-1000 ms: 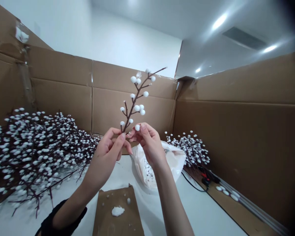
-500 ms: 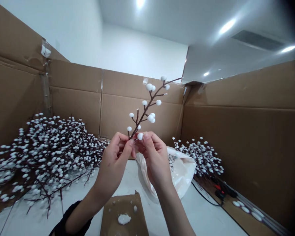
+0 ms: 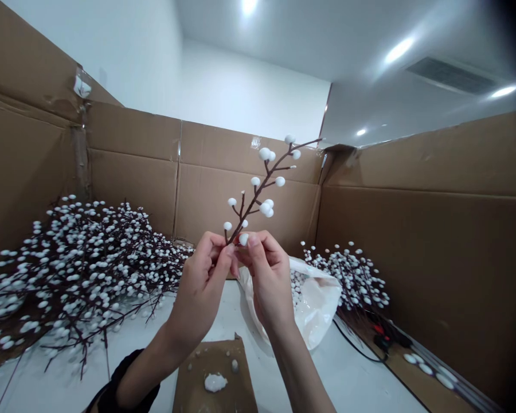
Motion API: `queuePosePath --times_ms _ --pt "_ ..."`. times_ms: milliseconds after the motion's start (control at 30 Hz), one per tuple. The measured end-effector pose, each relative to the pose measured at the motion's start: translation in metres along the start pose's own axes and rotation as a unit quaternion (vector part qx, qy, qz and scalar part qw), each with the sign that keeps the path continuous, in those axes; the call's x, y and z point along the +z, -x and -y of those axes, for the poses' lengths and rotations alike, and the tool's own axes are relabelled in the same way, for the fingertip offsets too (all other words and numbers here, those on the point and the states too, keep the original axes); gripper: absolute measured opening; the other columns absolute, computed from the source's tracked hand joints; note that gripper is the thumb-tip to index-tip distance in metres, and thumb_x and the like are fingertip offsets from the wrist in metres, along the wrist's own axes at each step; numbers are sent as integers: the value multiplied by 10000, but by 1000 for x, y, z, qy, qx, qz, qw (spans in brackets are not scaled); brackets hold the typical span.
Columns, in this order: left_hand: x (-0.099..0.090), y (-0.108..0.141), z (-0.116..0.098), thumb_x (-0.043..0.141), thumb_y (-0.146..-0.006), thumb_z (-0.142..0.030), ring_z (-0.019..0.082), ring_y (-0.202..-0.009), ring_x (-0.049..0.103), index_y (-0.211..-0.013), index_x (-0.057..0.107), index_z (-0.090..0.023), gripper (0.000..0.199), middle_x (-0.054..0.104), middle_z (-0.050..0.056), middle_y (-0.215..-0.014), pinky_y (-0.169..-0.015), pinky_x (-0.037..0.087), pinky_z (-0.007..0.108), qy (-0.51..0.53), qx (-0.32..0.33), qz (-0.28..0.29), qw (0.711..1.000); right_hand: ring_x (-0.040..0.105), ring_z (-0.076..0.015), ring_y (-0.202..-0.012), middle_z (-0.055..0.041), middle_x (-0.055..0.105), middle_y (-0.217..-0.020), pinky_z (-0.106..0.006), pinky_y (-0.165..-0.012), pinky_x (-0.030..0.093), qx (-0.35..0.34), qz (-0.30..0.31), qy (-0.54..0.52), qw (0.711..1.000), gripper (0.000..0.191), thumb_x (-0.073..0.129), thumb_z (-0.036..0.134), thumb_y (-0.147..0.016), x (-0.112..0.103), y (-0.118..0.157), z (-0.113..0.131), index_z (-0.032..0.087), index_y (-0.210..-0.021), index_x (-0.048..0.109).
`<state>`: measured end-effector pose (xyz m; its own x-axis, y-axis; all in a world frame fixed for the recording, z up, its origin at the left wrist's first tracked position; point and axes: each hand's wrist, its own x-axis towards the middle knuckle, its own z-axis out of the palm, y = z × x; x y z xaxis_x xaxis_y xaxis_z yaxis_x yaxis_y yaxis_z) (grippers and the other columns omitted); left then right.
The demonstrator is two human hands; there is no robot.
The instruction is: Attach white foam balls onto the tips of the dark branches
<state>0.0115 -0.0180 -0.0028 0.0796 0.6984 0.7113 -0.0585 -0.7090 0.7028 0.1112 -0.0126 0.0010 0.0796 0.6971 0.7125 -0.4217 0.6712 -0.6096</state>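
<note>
A dark brown berry branch [image 3: 258, 195] with white berries on short side twigs leans up and to the right in front of me. My left hand [image 3: 206, 272] pinches its lower end between thumb and fingers. Close beside it, my right hand [image 3: 269, 275] has thumb and fingertips closed on a white berry [image 3: 243, 239] near the bottom of the branch. One or two twigs higher up carry no full berry at their tips. Below my hands lies a cardboard piece [image 3: 193, 373] with a blob of white paste [image 3: 215, 382] on it.
A large pile of berry branches [image 3: 98, 269] fills the left side. An open white plastic bag [image 3: 320, 304] of loose berries sits at right, with more branches [image 3: 352, 275] behind. A black cable [image 3: 356, 353] runs along the right. Cardboard walls [image 3: 133, 183] enclose the white table [image 3: 348, 384].
The right fingertips and the berry have shifted slightly left, closer to the stem. The view has moved a little; the left hand keeps its hold on the branch.
</note>
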Motion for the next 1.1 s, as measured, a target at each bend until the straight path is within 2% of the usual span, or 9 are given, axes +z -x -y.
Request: queuePosePath --times_ms 233,533,833,1100 --pt "0 1 3 428 -957 -295 73 -626 483 -786 445 -205 194 494 -64 -665 -605 385 208 -12 7 3 1000 474 -62 -472 34 574 -641 -225 -511 382 -3 7 -11 1000 223 567 289 -906 -1 -1 -3 179 -713 581" --pt "-2 1 3 421 -959 -294 77 -633 480 -790 442 -206 191 489 -63 -675 -609 387 214 -12 13 2 1000 464 -50 -494 27 579 -724 -215 -504 384 -5 9 -14 1000 243 571 292 -907 -1 1 -4 173 -694 573" --pt "0 1 5 420 -956 -282 82 -622 473 -782 438 -204 191 483 -60 -665 -605 385 218 -23 14 -6 1000 477 -59 -502 40 552 -646 -211 -538 414 -9 9 9 1000 229 572 298 -908 -2 0 -6 182 -711 580" --pt "-2 3 6 417 -958 -296 85 -614 470 -782 436 -208 198 479 -59 -663 -594 379 225 -50 17 -19 998 491 -79 -520 31 553 -628 -225 -557 419 11 37 30 999 231 562 315 -908 -5 -2 -5 183 -722 599"
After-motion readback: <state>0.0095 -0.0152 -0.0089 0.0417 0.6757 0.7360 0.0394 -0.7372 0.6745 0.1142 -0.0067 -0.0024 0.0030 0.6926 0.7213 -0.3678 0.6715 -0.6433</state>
